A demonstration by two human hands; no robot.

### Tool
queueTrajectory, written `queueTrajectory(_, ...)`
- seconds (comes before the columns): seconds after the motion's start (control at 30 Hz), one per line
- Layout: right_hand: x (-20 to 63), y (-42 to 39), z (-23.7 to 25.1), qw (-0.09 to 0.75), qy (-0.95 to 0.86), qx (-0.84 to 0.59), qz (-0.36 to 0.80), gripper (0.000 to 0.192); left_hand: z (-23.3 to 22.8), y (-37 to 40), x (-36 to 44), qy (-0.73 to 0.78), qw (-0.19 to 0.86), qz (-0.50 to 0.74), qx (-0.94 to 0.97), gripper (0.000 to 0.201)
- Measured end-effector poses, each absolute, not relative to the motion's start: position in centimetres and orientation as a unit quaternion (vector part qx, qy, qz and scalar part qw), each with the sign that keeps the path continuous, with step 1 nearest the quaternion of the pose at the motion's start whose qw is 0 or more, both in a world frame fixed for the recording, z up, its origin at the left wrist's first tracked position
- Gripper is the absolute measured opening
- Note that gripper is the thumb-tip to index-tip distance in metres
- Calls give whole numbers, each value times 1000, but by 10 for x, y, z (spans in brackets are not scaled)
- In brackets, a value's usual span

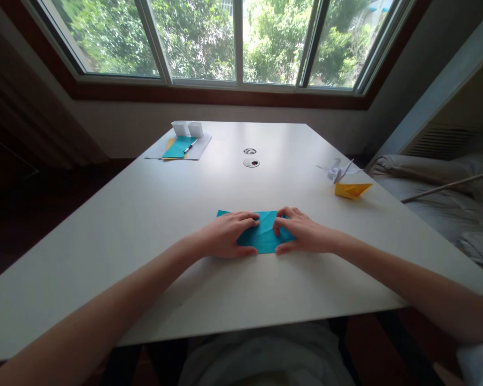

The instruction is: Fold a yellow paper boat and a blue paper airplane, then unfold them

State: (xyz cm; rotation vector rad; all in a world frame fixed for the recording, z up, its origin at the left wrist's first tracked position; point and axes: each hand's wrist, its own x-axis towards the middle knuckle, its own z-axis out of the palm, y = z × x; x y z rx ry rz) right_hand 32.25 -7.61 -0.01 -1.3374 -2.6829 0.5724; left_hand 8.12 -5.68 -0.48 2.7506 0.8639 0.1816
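Note:
A blue sheet of folding paper (267,228) lies on the table before me, its shape a wide rectangle with a faint crease across the middle. My left hand (230,235) covers the left part, fingers bent over the sheet and thumb at the near edge, holding it down. On the right part, my right hand (300,231) grips the paper with curled fingers, its thumb also along the near edge. The sheet's outer ends are partly hidden beneath both hands.
On the white table (165,209), an orange paper boat (352,191) and a white paper crane (335,171) stand to the right. Far left, white paper boxes (180,128), blue paper (179,147) and a marker (190,146) rest on white sheets. Two round inserts (251,163) sit mid-table.

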Motion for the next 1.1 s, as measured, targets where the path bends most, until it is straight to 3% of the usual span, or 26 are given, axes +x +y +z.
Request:
queueTrajectory(0.27,346,-67,4,4,-870,-444,212,53,9,-53,60,349,122,-37,928,72)
queueTrajectory(0.47,348,-70,3,9,-870,-450,200,54,13,-42,26,446,167,-91,875,104)
queueTrajectory(0.67,363,-67,8,-14,-883,-433,182,56,20,-38,10,467,174,-94,862,111)
queueTrajectory(0.73,370,-64,9,-22,-881,-448,147,59,21,-36,8,454,170,-76,871,104)
queueTrajectory(0.97,346,-70,11,-37,-848,-526,-55,65,12,-38,34,401,80,118,905,45)
queueTrajectory(1.1,315,-76,21,-14,-904,-427,-15,57,7,-58,62,383,59,95,917,38)
